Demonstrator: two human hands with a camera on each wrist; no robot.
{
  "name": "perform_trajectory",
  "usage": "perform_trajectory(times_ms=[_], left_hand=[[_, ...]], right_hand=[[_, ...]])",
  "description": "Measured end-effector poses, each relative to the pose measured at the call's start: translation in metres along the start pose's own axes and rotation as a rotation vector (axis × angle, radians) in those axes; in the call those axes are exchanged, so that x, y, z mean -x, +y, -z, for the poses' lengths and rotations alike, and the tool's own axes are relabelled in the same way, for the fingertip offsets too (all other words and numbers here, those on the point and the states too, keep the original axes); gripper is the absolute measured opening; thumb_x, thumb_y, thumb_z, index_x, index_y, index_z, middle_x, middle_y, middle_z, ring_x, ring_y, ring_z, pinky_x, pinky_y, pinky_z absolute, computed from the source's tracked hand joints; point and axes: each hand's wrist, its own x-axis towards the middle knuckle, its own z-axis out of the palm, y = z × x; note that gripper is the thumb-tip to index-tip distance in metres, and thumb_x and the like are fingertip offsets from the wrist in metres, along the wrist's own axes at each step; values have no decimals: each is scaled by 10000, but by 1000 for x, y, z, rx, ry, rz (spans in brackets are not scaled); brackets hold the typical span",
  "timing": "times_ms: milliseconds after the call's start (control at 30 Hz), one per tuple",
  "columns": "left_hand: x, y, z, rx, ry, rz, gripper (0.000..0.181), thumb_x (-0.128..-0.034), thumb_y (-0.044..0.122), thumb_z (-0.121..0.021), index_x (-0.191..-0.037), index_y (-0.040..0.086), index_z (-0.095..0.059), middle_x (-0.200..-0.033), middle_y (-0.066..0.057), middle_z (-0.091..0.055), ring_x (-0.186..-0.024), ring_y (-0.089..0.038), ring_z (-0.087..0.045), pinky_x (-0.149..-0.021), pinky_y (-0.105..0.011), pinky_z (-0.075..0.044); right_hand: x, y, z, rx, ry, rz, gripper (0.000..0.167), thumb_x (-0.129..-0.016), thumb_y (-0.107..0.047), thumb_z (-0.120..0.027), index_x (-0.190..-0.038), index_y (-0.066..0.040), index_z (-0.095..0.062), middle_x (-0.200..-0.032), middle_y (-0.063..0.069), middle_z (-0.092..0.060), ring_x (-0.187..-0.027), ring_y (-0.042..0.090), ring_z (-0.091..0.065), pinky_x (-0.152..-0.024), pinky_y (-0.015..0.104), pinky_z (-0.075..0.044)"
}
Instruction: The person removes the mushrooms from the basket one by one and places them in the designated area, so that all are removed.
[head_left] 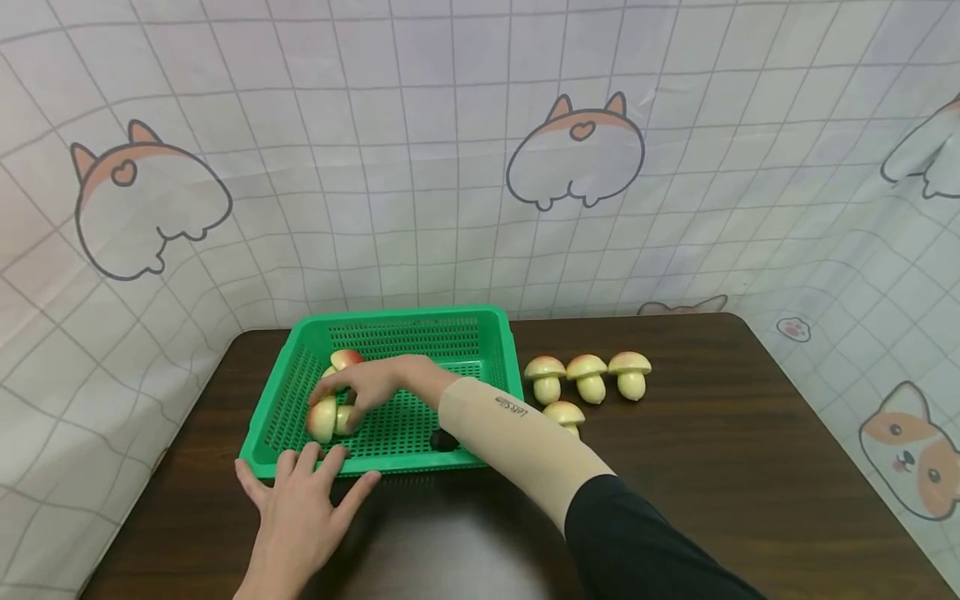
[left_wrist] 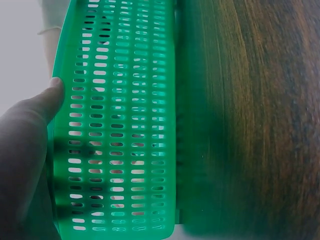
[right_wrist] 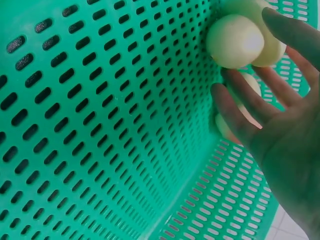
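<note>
A green plastic basket (head_left: 405, 467) with slotted walls stands on the dark wooden table (head_left: 720, 467). My right hand (head_left: 371, 385) reaches into its left part, thumb and fingers spread loosely around a toy mushroom (head_left: 322, 419) with a reddish-yellow cap and pale stem. The right wrist view shows the fingers mostly straight beside this mushroom (right_wrist: 236, 42). Behind them lies another mushroom (head_left: 347, 358), partly hidden by the hand. Fingers spread, my left hand (head_left: 300, 508) rests at the basket's near left rim; its thumb (left_wrist: 56, 90) touches the rim in the left wrist view.
Several more toy mushrooms (head_left: 587, 377) lie on the table right of the basket, one partly behind the right forearm. A small black object (head_left: 443, 440) shows near the basket's front wall beside the forearm. White grid-patterned cloth (head_left: 420, 167) hangs behind the table.
</note>
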Motion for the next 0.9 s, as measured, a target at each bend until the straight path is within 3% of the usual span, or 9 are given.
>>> perform_trajectory(times_ms=[200,533,767,900], left_hand=[[1,1,-1,-13,-8,-2,487,-933,572,-684,-1032,95,-683,-963,-130,-580,-939,-415,-513,-978,-874,88],[2,0,0,-9,-9,9,470,-931,566,-690,-1007,103,-669,-1054,-180,-613,-958,-425,-520,-981,-874,80],[2,0,1,-8,-1,5,468,-927,565,-696,-1001,104,-670,-992,-151,-596,-948,-423,-521,-983,-870,85],[2,0,1,-5,-8,8,501,-929,566,-694,-1080,88,-691,-1008,-157,-596,-983,-437,-519,-986,-866,95]], right_hand=[[1,0,0,0,-50,-21,595,-938,-97,-767,-1481,-163,-532,-1458,-62,-483,-1317,24,-423,-940,144,-452],[-1,-5,-1,7,-198,-41,556,-924,-56,-773,-1426,-206,-588,-1388,-55,-535,-1257,50,-497,-941,164,-463],[0,-10,-1,10,-282,-143,655,-870,-82,-837,-1422,-330,-587,-1366,-107,-519,-1179,100,-549,-859,241,-529],[1,-11,-3,-33,-323,-177,657,-848,-61,-852,-1403,-311,-605,-1351,-109,-527,-1159,71,-549,-825,268,-566]])
